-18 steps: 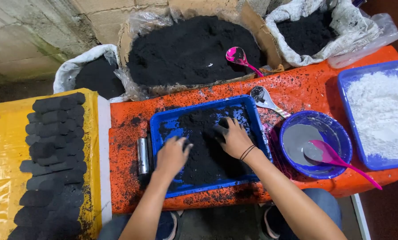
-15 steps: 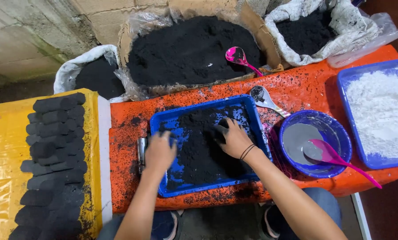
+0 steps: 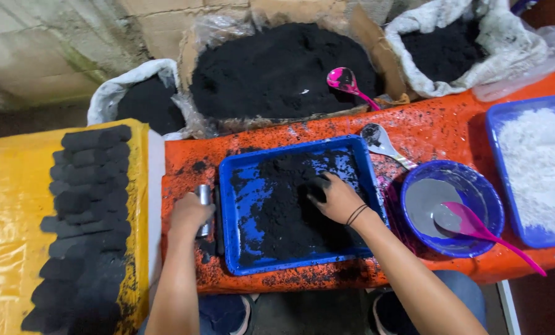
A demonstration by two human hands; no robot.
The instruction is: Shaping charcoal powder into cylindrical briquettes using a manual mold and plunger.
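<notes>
From the head camera, your left hand (image 3: 189,214) is curled over a short metal tube (image 3: 204,209) that lies on the orange table (image 3: 438,133) just beside the left rim of the blue tray (image 3: 228,211). The tube's long axis runs away from you, its shiny end pointing toward the far sacks; your fingers are wrapped on its lower part. Your right hand (image 3: 336,200) is down in the tray, fingers bent and blackened, pressing into the black powder (image 3: 283,205), clutching nothing solid that I can see. To the right, a blue bowl (image 3: 488,198) with grey paste holds a pink spoon (image 3: 476,228), handle aimed toward your right. A second pink spoon (image 3: 345,80) sits in the big powder heap behind. Black pressed blocks (image 3: 82,229) line the yellow sheet (image 3: 7,205) at left.
</notes>
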